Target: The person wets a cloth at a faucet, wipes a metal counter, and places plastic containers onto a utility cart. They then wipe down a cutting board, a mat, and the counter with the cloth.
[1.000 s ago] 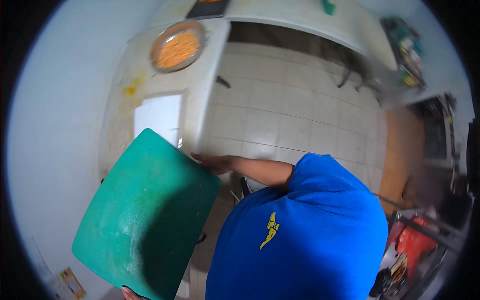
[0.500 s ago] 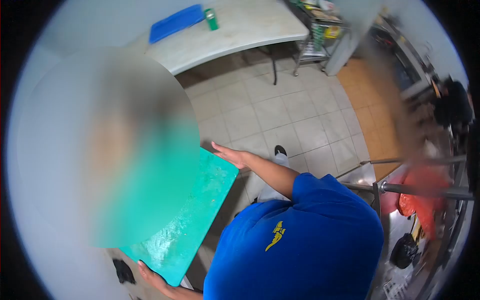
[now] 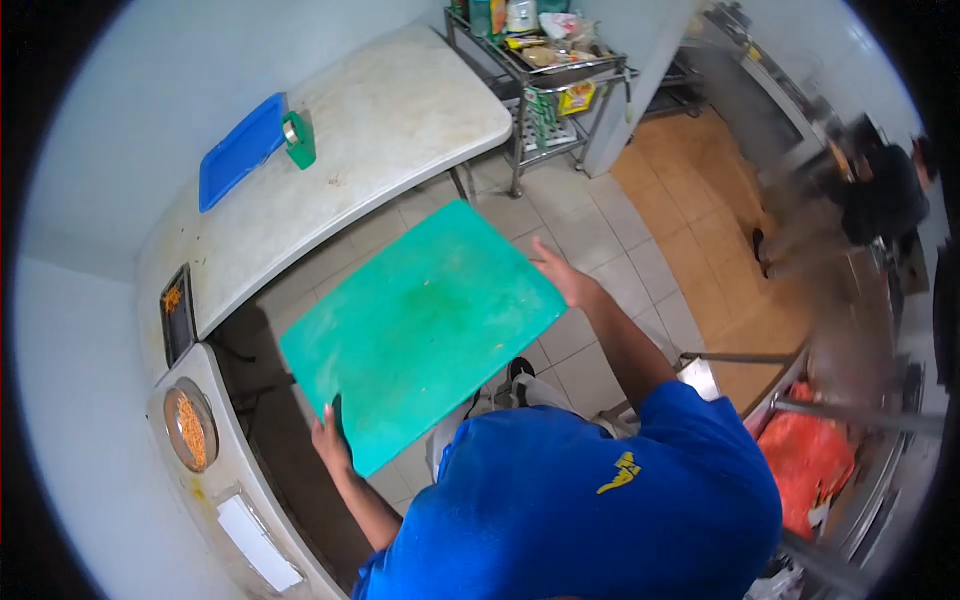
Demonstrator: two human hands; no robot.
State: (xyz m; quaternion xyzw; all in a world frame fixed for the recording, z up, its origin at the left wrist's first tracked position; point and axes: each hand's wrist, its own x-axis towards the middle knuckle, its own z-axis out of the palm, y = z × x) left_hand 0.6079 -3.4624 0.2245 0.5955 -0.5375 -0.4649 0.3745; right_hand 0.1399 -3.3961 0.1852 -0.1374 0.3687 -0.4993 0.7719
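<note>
A green cutting board [image 3: 430, 320] is held out in front of my blue shirt, above the tiled floor. My left hand [image 3: 332, 445] grips its near left edge, beside a dark slot or mark at that corner. On the opposite short side, my right hand [image 3: 562, 278] holds the edge near the right corner, some of its fingers hidden beneath. The board's upper face carries small pale specks and worn marks, and nothing lies on it.
A white table [image 3: 400, 110] along the wall bears a blue tray [image 3: 240, 150] and a green container [image 3: 300, 140]. Left stand a dark tray [image 3: 178, 315] and a bowl of orange shreds [image 3: 190, 430]. A metal cart [image 3: 540, 75] stands behind. Another person [image 3: 880, 190] is far right.
The view has turned left, and the board now shows whole near the middle, with both hands still on it. The large blurred patch at left is gone, revealing more table.
</note>
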